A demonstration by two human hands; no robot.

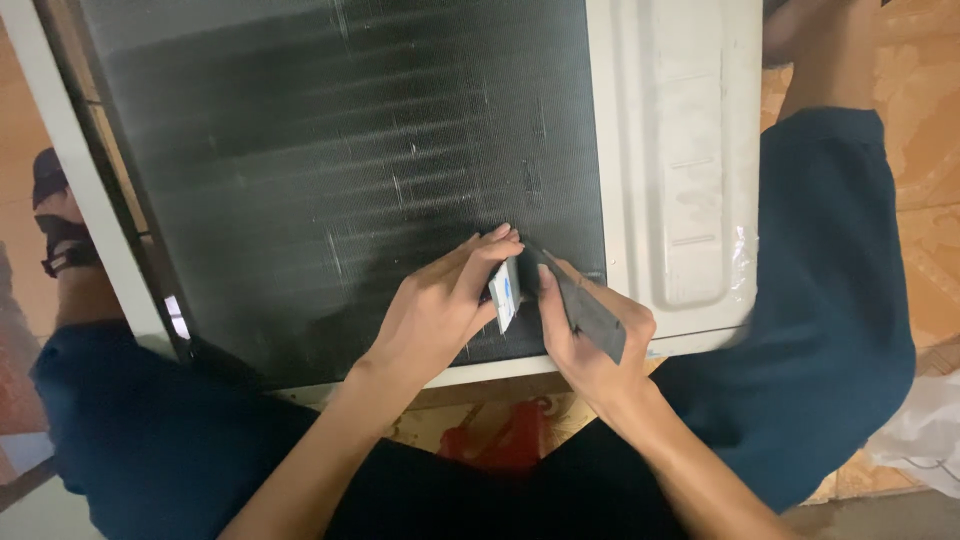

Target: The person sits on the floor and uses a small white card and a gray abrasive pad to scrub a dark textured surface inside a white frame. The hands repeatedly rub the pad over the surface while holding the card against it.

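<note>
An air conditioner unit lies flat in front of me, its dark finned coil [340, 170] facing up inside a white casing [680, 170]. My left hand [435, 310] pinches a small white and blue card [506, 292] at the coil's lower right part, fingertips resting on the fins. My right hand [590, 340] grips a flat dark grey tool [585, 305] whose tip touches the fins right beside the card. Both hands sit close together near the coil's front edge.
My knees in dark blue shorts [830, 300] flank the unit. A red plastic object [505, 440] lies on the floor below the casing's front edge. A sandalled foot [55, 225] is at far left. Orange patterned floor tiles [930, 180] show at right, a white bag [925, 435] at lower right.
</note>
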